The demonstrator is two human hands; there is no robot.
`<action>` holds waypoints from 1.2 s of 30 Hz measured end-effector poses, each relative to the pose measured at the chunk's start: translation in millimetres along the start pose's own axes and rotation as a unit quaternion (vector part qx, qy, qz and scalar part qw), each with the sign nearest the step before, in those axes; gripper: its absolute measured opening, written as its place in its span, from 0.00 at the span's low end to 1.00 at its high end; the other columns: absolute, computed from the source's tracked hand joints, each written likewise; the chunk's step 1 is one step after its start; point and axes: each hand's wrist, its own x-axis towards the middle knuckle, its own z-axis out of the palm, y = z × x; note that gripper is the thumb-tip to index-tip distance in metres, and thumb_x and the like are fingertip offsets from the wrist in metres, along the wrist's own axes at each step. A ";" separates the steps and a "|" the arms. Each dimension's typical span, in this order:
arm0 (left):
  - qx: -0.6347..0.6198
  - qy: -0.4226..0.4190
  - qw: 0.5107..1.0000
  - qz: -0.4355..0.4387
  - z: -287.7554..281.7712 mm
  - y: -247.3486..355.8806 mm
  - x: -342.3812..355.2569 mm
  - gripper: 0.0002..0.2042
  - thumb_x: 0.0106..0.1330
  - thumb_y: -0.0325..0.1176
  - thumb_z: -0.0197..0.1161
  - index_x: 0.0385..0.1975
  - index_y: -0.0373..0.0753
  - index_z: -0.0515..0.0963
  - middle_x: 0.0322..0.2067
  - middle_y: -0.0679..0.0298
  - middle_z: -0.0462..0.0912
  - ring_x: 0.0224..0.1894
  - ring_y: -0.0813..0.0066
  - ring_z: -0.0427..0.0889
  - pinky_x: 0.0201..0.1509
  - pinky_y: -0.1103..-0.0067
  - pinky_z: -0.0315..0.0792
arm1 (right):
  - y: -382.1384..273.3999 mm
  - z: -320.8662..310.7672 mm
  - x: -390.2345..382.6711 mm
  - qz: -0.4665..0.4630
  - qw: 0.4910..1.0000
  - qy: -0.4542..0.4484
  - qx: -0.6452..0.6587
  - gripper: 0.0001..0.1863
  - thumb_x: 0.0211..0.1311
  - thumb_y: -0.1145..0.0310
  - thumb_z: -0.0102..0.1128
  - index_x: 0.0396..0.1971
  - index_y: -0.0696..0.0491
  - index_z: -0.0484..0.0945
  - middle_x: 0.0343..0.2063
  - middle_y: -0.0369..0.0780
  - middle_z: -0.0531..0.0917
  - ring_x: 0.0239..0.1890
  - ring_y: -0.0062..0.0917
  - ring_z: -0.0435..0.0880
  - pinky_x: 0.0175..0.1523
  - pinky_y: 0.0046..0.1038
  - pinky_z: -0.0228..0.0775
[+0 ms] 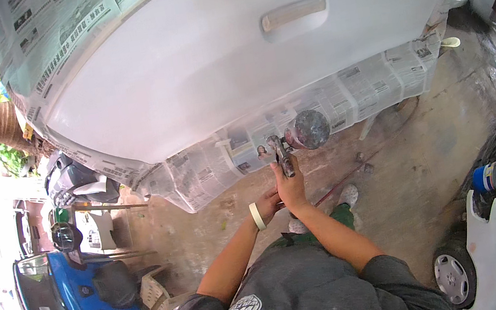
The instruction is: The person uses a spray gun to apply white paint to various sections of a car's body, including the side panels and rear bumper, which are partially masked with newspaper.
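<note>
My right hand [292, 190] is wrapped round the grip of a spray gun [280, 153], whose round, paint-stained cup [310, 129] sits to the right of its body. Close beside it on the left is my left hand [268, 206], its fingers curled and partly hidden; what they hold cannot be made out. A pale ring like a tape roll [257, 216] circles my left wrist. Ahead of the gun spreads a smooth white car panel [185, 81] with a taped-over handle [294, 13]. Masking newspaper [206, 174] borders the panel's lower edge.
A red hose [336, 188] runs over the concrete floor [408, 195] near my shoes. On the left stand a blue vehicle [77, 302] and a plastic chair [154, 297]. A wheel [455, 275], a white fender [487, 247] and a blue tin [487, 177] are at the right.
</note>
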 end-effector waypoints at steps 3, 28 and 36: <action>0.017 0.026 0.999 -0.008 -4.3 9.2 -11.4 0.20 0.73 0.36 0.54 0.62 0.38 0.68 0.54 0.63 0.78 0.54 0.73 0.78 0.60 0.74 0.71 | 8.2 11.8 -2.4 0.028 0.997 -0.014 0.071 0.20 0.67 0.58 0.60 0.50 0.57 0.70 0.37 0.50 0.82 0.41 0.45 0.82 0.46 0.38 0.71; 0.074 0.094 0.992 -0.049 -15.6 -0.7 -42.2 0.20 0.72 0.35 0.58 0.62 0.40 0.69 0.54 0.60 0.77 0.55 0.67 0.76 0.59 0.69 0.71 | 40.2 22.7 22.3 0.066 0.983 -0.028 0.170 0.21 0.64 0.57 0.63 0.47 0.59 0.74 0.29 0.41 0.82 0.31 0.27 0.80 0.38 0.31 0.71; 0.167 0.026 0.980 -0.109 -16.2 -24.5 -31.5 0.21 0.71 0.35 0.58 0.63 0.41 0.68 0.56 0.60 0.76 0.55 0.68 0.76 0.59 0.70 0.71 | 44.4 -70.8 78.2 0.035 0.977 0.166 0.129 0.15 0.65 0.59 0.63 0.40 0.55 0.74 0.25 0.34 0.79 0.15 0.15 0.72 0.17 0.21 0.65</action>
